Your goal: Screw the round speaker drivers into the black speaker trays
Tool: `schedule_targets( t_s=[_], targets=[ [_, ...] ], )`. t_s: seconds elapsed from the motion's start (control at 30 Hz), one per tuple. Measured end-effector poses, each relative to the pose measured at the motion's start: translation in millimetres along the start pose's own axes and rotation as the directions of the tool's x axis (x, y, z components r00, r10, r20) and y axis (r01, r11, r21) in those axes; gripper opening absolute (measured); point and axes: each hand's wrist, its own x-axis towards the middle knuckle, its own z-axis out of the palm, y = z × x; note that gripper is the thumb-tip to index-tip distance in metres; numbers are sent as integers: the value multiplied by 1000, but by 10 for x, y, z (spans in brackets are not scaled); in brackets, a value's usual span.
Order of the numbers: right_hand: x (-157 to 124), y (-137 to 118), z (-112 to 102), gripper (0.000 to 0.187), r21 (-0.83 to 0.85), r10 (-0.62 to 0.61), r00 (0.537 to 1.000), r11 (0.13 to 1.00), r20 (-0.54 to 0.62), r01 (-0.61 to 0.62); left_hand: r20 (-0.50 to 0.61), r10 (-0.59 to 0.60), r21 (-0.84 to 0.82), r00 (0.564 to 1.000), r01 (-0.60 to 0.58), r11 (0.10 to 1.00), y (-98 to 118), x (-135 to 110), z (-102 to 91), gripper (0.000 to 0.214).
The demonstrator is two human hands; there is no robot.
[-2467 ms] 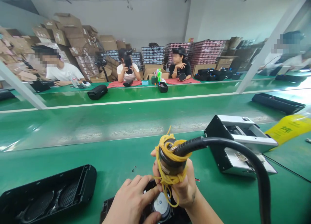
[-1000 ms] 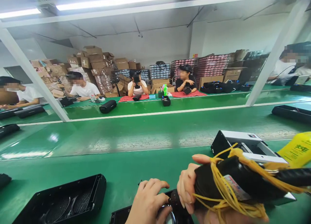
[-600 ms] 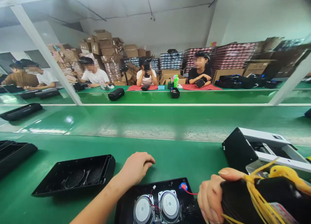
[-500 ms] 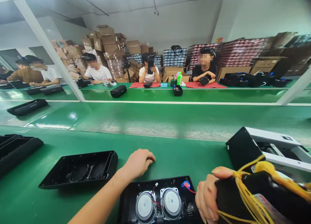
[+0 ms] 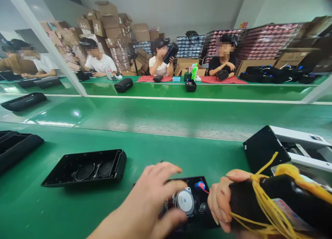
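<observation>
My right hand (image 5: 221, 201) is wrapped round a thick black power tool (image 5: 272, 206) bound with yellow string, held low at the right. My left hand (image 5: 153, 197) rests on a black speaker housing (image 5: 197, 197) at the near table edge, fingers curled over the left driver; the silver right driver (image 5: 184, 201) and a red-blue wire (image 5: 198, 186) show beside it.
An empty black speaker shell (image 5: 85, 168) lies to the left, another black tray (image 5: 15, 147) at the far left. A black-and-white machine (image 5: 287, 149) stands to the right. Beyond the green conveyor (image 5: 166, 118), several seated people work before stacked cartons.
My left hand pulled back from the table beyond the housing and now lies on the speaker housing. The view has tipped down and to the left; the tool went from upright to lying sideways.
</observation>
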Motion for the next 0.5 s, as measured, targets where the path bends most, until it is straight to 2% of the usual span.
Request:
schedule_targets(
  t_s=[0.07, 0.1, 0.2, 0.3, 0.43, 0.5],
  targets=[
    [-68, -9, -25, 105, -2, -7, 1000, 1000, -5, 7, 51, 157, 119, 986, -163, 980, 48, -126, 175, 56],
    [-105, -6, -37, 101, 1, -21, 1000, 1000, -4, 21, 87, 173, 171, 981, -186, 968, 42, -166, 255, 65],
    [-184, 16, -43, 85, 7, -127, 992, 992, 0, 127, 181, 100, 222, 979, -139, 965, 3, -207, 379, 83],
    [-198, 42, -20, 77, -23, -219, 976, 976, 4, 219, 210, 42, 191, 977, -83, 978, 31, -187, 344, 82],
    [-241, 104, -85, 73, -39, -223, 974, 974, 25, 224, 223, -12, 151, 975, -23, 988, 114, -155, 260, 75],
    [-294, 160, -193, 62, -47, -199, 980, 979, 15, 199, 225, -15, 133, 974, -16, 991, 138, -143, 229, 73]
  ],
)
